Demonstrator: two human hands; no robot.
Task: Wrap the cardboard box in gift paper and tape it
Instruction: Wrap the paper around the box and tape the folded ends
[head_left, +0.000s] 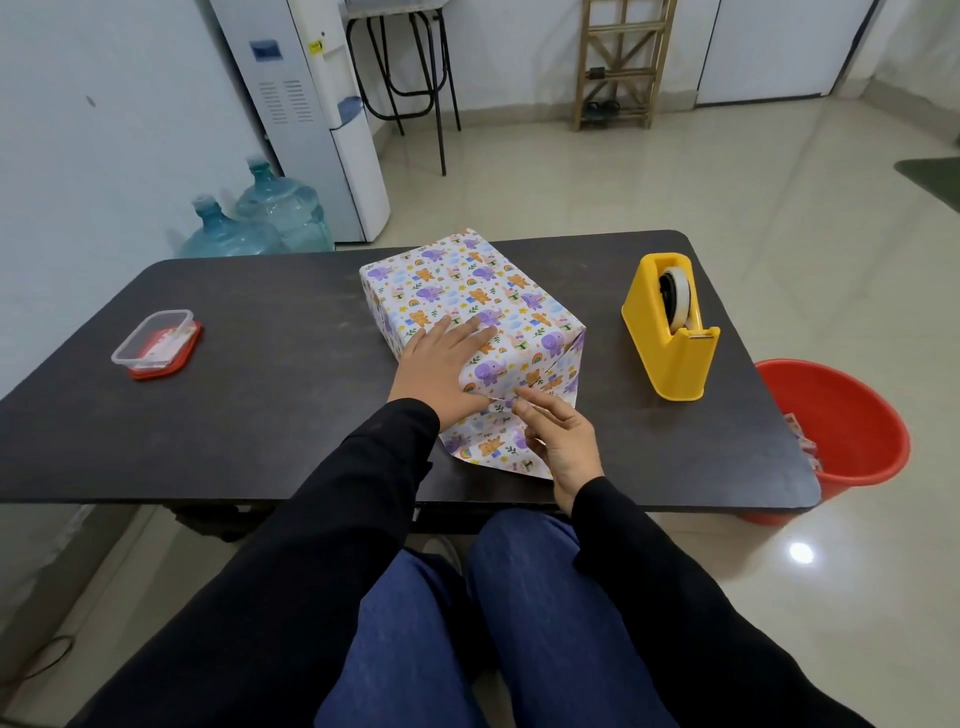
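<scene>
The box wrapped in animal-print gift paper (467, 291) lies in the middle of the dark table (270, 374). My left hand (441, 369) rests flat on the box's near top, fingers straight, pressing the paper down. My right hand (561, 441) is at the near end, its index fingertip touching the folded flap beside my left thumb; its other fingers are loosely bent. A small pale strip, maybe tape, shows at that fingertip. A loose paper flap (493, 452) lies spread on the table below both hands. The yellow tape dispenser (670, 332) stands to the right of the box.
A clear plastic container on a red lid (156, 345) sits at the table's left. A red bucket (836, 431) stands on the floor past the table's right edge. Water bottles (260, 223) and a dispenser stand behind the table on the left.
</scene>
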